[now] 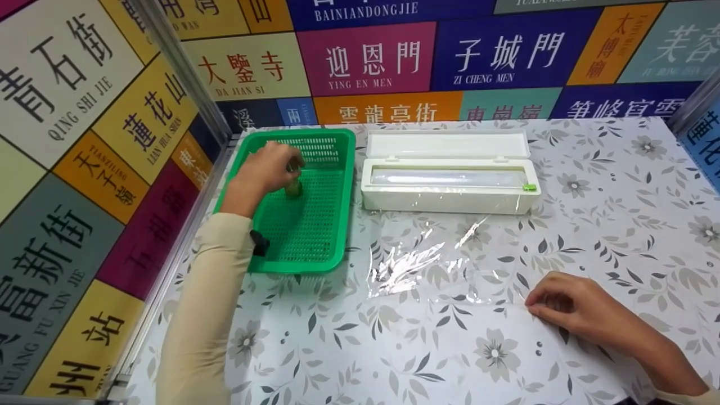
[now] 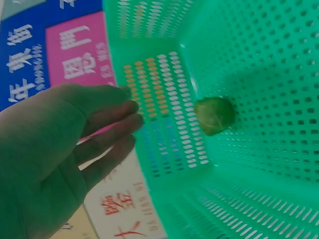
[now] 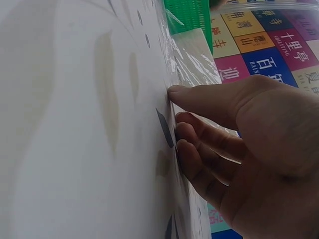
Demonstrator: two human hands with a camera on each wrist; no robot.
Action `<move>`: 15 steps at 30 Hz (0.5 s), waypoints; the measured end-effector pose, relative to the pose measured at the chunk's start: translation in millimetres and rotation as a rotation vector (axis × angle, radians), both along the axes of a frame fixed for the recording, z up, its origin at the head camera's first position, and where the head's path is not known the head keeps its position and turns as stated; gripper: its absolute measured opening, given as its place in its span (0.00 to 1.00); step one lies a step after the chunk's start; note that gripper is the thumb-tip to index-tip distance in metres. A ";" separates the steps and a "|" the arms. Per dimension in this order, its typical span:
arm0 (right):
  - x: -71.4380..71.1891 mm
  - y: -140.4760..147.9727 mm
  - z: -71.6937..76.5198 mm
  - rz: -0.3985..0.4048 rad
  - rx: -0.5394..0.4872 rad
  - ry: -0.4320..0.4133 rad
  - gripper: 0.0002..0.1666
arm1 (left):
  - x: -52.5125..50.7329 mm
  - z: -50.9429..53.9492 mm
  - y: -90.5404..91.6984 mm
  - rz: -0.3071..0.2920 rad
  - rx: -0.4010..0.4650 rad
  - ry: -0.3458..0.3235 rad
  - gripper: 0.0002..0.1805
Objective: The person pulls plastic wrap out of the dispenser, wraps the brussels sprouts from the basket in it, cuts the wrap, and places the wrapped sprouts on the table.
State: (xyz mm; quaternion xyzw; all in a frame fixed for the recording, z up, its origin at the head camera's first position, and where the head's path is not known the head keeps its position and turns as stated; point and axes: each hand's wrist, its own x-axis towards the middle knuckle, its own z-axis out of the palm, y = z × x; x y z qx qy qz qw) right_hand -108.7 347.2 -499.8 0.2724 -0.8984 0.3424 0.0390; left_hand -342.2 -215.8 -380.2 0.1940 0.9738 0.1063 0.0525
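Note:
My left hand (image 1: pixel 270 166) reaches down into a green plastic basket (image 1: pixel 347 197). Its fingers are loosely bent and apart from a small roundish green item (image 2: pixel 214 115), perhaps a cut fruit or vegetable, on the basket's floor in the left wrist view. Clear plastic wrap (image 1: pixel 416 264) extends toward me across the table from a white dispenser box (image 1: pixel 450 199) with its lid raised. At the wrap's near right corner, my right hand (image 1: pixel 579 301) pinches the edge between thumb and forefinger. The forefinger is mostly hidden behind the thumb (image 3: pixel 209 99) in the right wrist view.
A green slider (image 1: pixel 529 187) sits at the right end of the dispenser box. The table (image 1: pixel 619 242) has a floral-patterned cover. Panels with printed characters (image 1: pixel 365 59) stand behind it and along the left side. A black wrist device (image 1: pixel 260 243) overlaps the basket's left rim.

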 end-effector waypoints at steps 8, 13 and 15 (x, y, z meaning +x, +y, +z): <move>1.1 2.6 0.1 -0.015 0.007 -0.025 0.19 | -9.4 -20.7 -4.8 0.102 -0.065 -0.257 0.28; 1.8 3.3 0.1 -0.021 0.007 -0.059 0.17 | -10.4 -31.8 -5.1 0.093 -0.098 -0.259 0.26; 2.0 3.3 0.1 -0.027 0.002 -0.075 0.16 | -11.1 -35.0 -5.0 0.075 -0.091 -0.230 0.24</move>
